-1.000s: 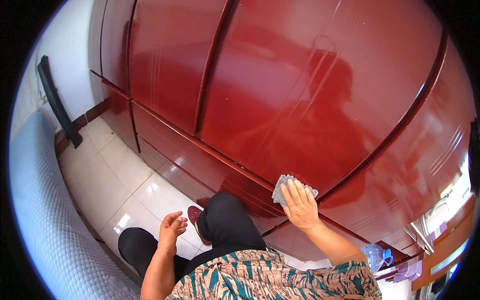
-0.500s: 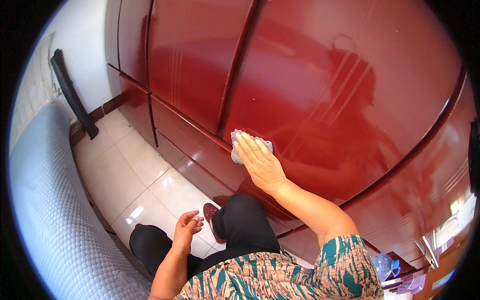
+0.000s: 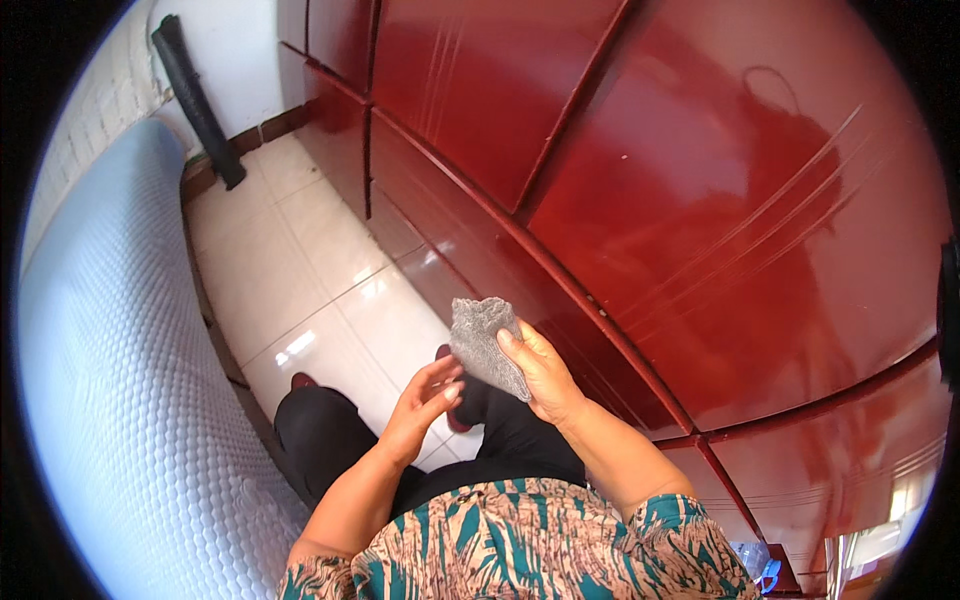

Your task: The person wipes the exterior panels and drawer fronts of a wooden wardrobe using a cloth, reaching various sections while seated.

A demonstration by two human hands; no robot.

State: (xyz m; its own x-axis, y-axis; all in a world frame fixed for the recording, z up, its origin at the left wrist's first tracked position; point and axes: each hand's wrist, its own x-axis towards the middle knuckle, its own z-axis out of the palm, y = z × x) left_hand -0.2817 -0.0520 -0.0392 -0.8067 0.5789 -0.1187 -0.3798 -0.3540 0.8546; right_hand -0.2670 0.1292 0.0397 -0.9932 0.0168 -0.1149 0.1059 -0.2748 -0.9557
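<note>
A folded grey cloth (image 3: 482, 345) is gripped in my right hand (image 3: 543, 370), the thumb lying over its near face. The cloth is held above my knees, apart from the glossy dark red cabinet (image 3: 740, 220). My left hand (image 3: 425, 405) hovers just to the left of the cloth, its fingers spread and nothing in them. Between that hand and the cloth a small gap shows. The fingers of my right hand behind the cloth are mostly hidden.
A bed with a pale blue quilted cover (image 3: 130, 380) runs along the left. Light tiles (image 3: 300, 250) cover the floor between bed and cabinet. A long black roll (image 3: 200, 105) leans at the far left wall. A clear plastic bottle (image 3: 750, 556) stands at the lower right.
My right hand has come off the cabinet door with the cloth and now holds it over my lap. My left hand has moved up and right toward the cloth. The view has shifted.
</note>
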